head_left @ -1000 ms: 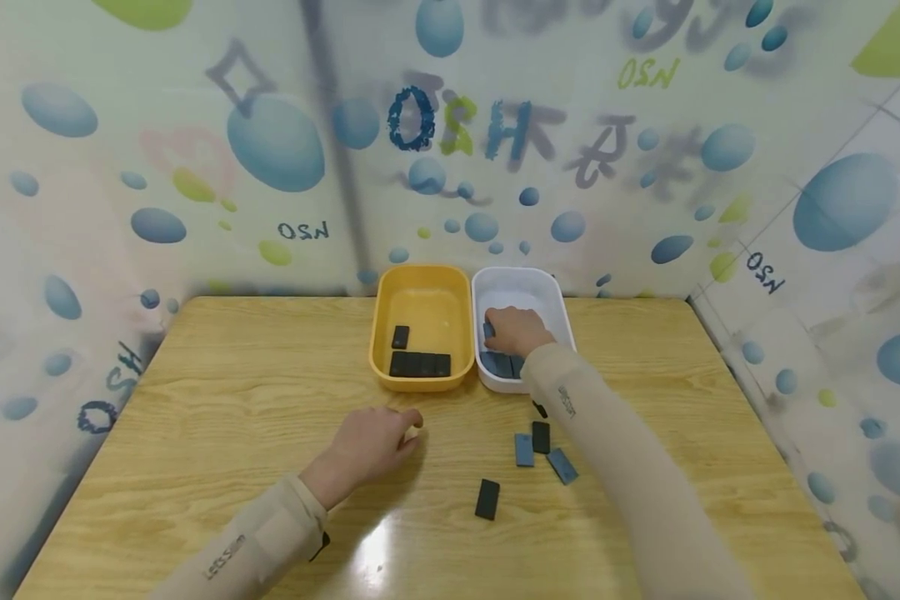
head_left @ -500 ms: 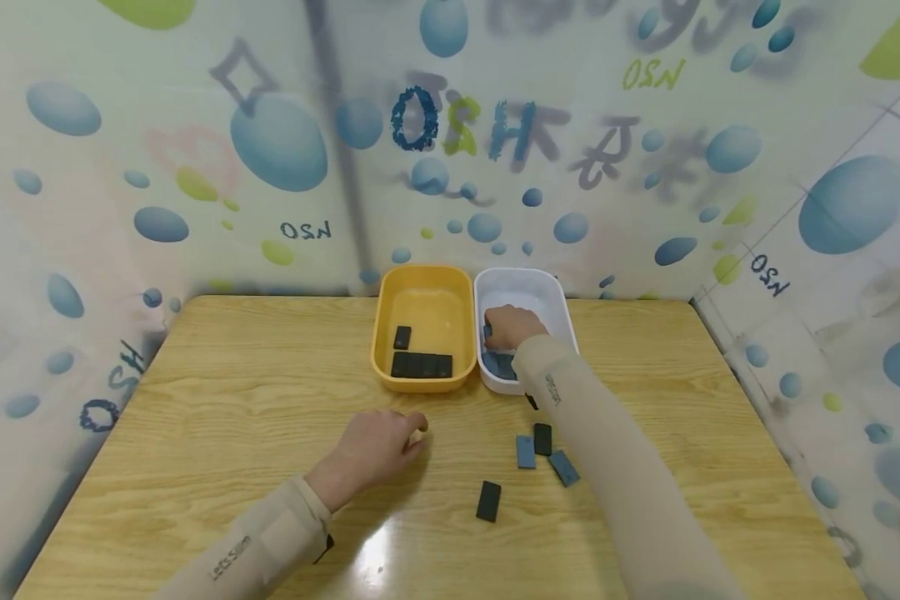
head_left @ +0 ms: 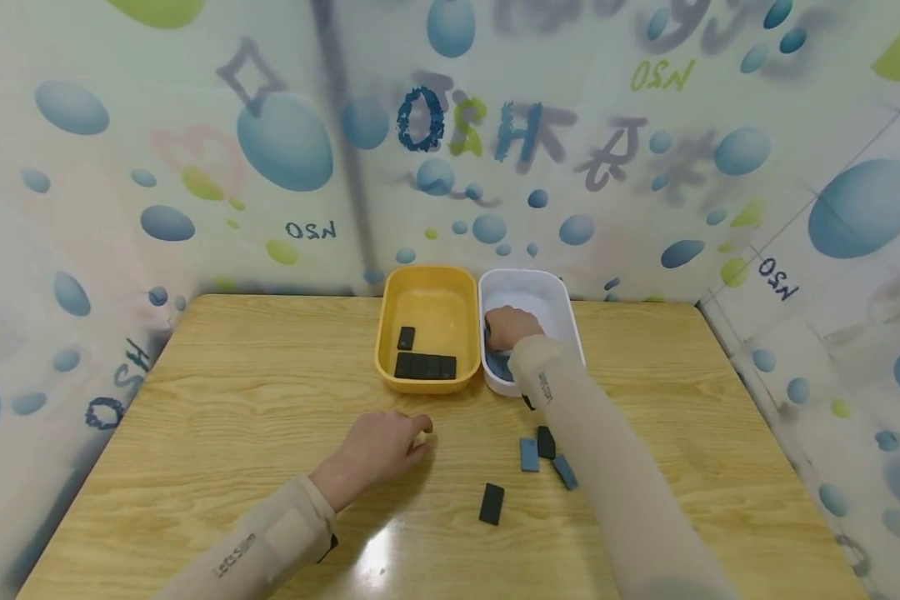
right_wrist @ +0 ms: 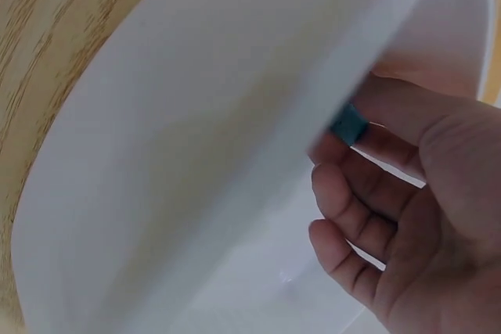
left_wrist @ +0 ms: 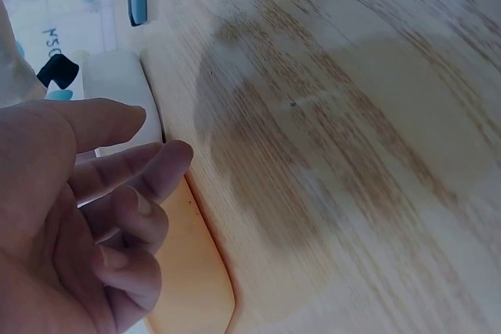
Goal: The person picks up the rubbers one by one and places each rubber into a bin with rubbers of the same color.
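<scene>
In the head view my right hand [head_left: 512, 327] reaches into the white bin [head_left: 551, 310]. The right wrist view shows its thumb and forefinger pinching a small blue tile [right_wrist: 349, 124], partly hidden by the bin's rim. More blue tiles [head_left: 498, 367] lie at the near end inside, partly covered by the hand and sleeve. My left hand [head_left: 378, 446] hovers over the table in front of the yellow bin [head_left: 431, 300], fingers loosely curled and holding nothing. Inside the yellow bin, several black tiles [head_left: 425, 367] form a row, with one more black tile [head_left: 406, 337] behind.
On the wooden table [head_left: 270, 358], a black tile [head_left: 546, 442], a blue tile [head_left: 528, 455] and another blue tile [head_left: 565, 472] lie near the right forearm. A separate black tile [head_left: 491, 504] lies closer to the front. A patterned wall stands behind the bins.
The right hand stays in the white bin, while its wrist and sleeve shift slightly left and cover more of the tiles there. The left hand keeps its place; the whole head view drifts slightly.
</scene>
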Available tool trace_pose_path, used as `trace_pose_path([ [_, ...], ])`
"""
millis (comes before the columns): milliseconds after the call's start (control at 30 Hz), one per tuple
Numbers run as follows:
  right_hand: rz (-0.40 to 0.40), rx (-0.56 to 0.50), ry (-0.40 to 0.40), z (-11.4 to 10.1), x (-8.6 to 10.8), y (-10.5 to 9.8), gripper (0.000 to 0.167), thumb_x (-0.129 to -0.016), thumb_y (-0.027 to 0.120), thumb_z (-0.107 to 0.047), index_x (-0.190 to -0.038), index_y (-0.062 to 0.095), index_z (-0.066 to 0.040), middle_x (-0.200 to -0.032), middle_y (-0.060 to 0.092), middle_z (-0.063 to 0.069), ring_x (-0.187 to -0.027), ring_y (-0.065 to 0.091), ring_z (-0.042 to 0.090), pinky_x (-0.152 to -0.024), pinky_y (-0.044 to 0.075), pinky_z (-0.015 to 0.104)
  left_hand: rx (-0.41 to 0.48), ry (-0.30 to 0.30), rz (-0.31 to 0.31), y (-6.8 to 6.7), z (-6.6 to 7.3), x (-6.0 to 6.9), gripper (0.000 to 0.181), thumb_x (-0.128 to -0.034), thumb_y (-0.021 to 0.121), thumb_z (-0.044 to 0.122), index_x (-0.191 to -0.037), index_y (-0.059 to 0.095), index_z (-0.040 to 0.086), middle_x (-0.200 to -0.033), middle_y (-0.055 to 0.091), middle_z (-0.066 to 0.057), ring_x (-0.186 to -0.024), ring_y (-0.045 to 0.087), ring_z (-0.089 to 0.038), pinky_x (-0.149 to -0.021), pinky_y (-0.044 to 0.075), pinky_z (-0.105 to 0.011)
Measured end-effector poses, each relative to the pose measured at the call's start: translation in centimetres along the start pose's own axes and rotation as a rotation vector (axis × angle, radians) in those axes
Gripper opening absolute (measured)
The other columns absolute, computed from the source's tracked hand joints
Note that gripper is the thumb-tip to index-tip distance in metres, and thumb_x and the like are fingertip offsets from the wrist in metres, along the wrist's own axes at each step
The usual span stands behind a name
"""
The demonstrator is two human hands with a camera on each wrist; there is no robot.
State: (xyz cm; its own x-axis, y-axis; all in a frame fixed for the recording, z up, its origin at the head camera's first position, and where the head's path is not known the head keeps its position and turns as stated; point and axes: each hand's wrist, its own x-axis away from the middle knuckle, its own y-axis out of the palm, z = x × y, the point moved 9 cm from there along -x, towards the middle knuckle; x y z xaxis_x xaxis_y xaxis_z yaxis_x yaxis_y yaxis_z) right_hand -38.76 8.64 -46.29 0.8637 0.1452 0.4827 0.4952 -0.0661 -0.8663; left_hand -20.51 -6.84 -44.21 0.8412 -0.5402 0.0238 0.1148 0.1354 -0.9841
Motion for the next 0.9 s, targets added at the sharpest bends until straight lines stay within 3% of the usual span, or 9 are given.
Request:
trace_pose_path([
  [367, 0.052, 0.039, -0.022, 0.0, 0.5, -0.1, 0.02, -0.09, 0.068, -0.025, -0.105, 0.064, -0.013, -0.093, 0.065, 0.004, -0.088, 0.06, 0.022, -0.086, 0.049, 0.038, 0.006, 0.004, 0.001, -0.1, 0.4, 0.0, 0.019, -0.0894, 0.068, 0.03, -0.102, 0.069, 0.017, -0.062, 0.06, 0.006, -0.049, 0.044, -0.006, -0.044, 0.036, -0.026],
  [633, 0.068, 0.029, -0.086, 0.4, 1.6, -1.4, 0.046, -0.09, 0.069, -0.032, -0.13, 0.056, -0.014, -0.122, 0.063, 0.004, -0.105, 0.058, 0.022, -0.097, 0.047, 0.043, 0.015, -0.02, -0.019, 0.2, 0.3, 0.0, 0.02, -0.0898, 0.068, 0.033, -0.103, 0.07, 0.018, -0.067, 0.063, 0.005, -0.054, 0.05, -0.007, -0.048, 0.04, -0.029],
  [900, 0.059, 0.081, -0.124, 0.3, 4.2, -3.5, 0.051, -0.093, 0.066, -0.033, -0.139, 0.052, -0.015, -0.138, 0.057, 0.005, -0.116, 0.058, 0.025, -0.1, 0.046, 0.044, 0.028, -0.01, -0.023, -0.1, 0.5, -0.3, 0.021, -0.0894, 0.068, 0.032, -0.104, 0.069, 0.018, -0.068, 0.064, 0.005, -0.057, 0.054, -0.009, -0.048, 0.041, -0.03],
])
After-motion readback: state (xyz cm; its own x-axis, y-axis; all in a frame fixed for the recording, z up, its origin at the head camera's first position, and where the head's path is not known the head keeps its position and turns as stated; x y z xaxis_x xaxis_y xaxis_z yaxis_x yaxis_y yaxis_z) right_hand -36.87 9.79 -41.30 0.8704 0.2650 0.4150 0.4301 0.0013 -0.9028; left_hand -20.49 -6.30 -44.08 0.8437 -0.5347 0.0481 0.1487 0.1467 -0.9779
